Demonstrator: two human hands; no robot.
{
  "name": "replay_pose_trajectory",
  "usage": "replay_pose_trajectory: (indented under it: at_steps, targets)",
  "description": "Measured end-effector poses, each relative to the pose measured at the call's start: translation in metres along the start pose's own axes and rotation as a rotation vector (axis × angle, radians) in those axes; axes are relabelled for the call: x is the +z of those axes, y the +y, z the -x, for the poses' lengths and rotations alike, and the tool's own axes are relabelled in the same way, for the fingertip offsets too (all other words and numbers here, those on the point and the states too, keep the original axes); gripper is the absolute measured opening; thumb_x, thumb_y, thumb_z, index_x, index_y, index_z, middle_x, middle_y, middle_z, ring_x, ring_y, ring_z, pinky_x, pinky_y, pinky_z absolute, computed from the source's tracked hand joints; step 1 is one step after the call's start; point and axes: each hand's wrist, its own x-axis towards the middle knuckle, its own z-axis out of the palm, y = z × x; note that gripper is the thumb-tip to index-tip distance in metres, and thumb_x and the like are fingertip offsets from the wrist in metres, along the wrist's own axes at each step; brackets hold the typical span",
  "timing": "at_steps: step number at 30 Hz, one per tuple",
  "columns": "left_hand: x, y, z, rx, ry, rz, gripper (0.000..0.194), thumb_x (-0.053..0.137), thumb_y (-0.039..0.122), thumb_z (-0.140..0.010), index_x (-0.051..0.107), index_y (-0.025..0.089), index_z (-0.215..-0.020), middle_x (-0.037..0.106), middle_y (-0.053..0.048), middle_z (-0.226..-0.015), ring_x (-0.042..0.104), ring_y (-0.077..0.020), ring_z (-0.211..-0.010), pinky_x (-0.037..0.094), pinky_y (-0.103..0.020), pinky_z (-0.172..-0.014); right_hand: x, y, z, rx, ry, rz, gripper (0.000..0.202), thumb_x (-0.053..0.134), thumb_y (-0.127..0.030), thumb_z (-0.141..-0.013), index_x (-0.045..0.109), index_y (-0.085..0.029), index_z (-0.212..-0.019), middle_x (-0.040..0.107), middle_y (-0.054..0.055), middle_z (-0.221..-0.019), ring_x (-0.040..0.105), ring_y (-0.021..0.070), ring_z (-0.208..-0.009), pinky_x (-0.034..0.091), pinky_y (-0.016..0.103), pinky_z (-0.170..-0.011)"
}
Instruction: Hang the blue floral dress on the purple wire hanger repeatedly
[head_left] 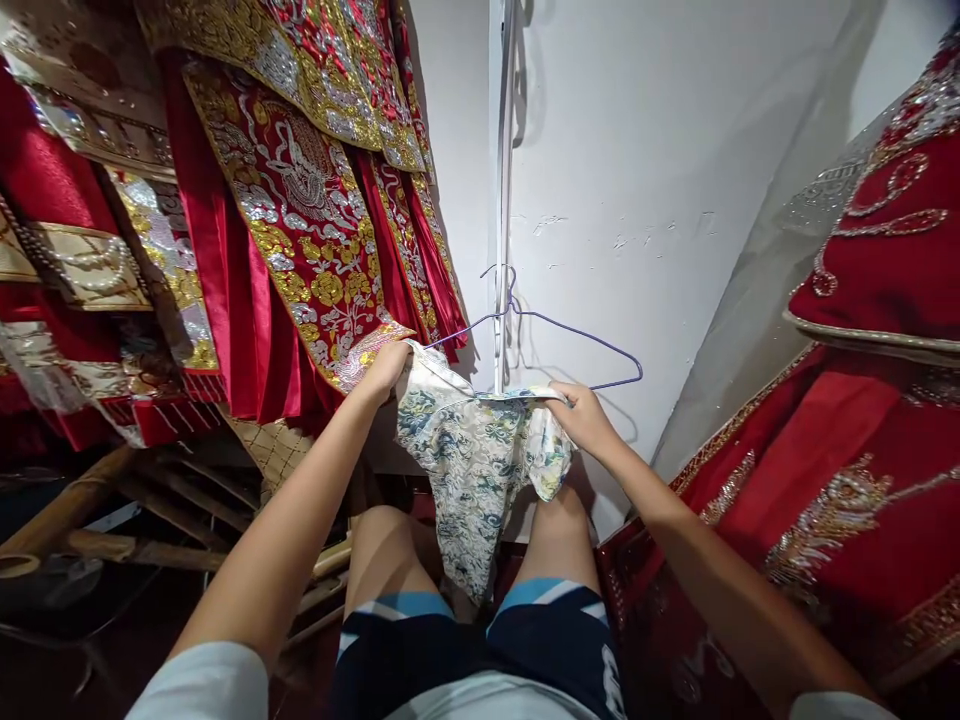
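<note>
A short-sleeved cream garment with a blue and green cloud-like pattern (472, 460) hangs stretched between my hands, above my knees. My left hand (388, 368) is closed on its left shoulder. On the other side, my right hand (583, 415) pinches the upper edge near the right sleeve. Behind the garment's top is a purple hanger (577, 330), its hook by a white vertical pole (501, 200). The hanger's right end sticks out past my right hand. Its left arm runs down toward my left hand, where cloth hides the end.
Red costumes with gold and silver embroidery (315, 200) hang at the left. Another beaded red costume (862, 420) is close on the right. A bamboo frame (135, 545) stands low at the left. The white wall (622, 150) is straight ahead.
</note>
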Motion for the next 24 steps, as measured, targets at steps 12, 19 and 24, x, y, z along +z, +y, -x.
replay_pose_trajectory:
  at_steps: [12,19,24]
  targets:
    - [-0.007,0.038,-0.007,-0.118,-0.377,-0.736,0.025,0.066,0.041,-0.071,0.059,0.019,-0.081,0.063,-0.005,-0.069,0.057,-0.0201,-0.058,0.043,-0.03,-0.052,0.008,-0.008,0.004,0.043,-0.042,-0.02,0.022,0.049,-0.03,-0.083,0.046,-0.02,-0.063,0.041,-0.004,-0.062,0.04,0.0139,-0.063,0.029,0.026,-0.06]
    - [0.017,0.023,0.009,0.484,-0.214,-1.042,0.018,0.043,0.026,-0.084,0.055,0.02,-0.071,0.061,-0.004,-0.072,0.053,-0.0194,-0.068,0.036,-0.029,-0.065,0.016,-0.02,-0.002,-0.011,-0.012,0.021,0.015,0.05,-0.025,-0.082,0.051,-0.02,-0.068,0.048,-0.003,-0.064,0.046,0.0148,-0.066,0.032,0.025,-0.063]
    - [0.029,0.025,0.013,0.624,-0.275,-0.941,0.019,0.043,0.027,-0.087,0.059,0.021,-0.094,0.062,-0.002,-0.075,0.054,-0.0195,-0.07,0.035,-0.028,-0.065,0.011,-0.03,-0.008,-0.016,-0.028,0.027,0.01,0.051,-0.022,-0.081,0.059,-0.019,-0.076,0.058,-0.001,-0.073,0.054,0.017,-0.074,0.037,0.026,-0.069]
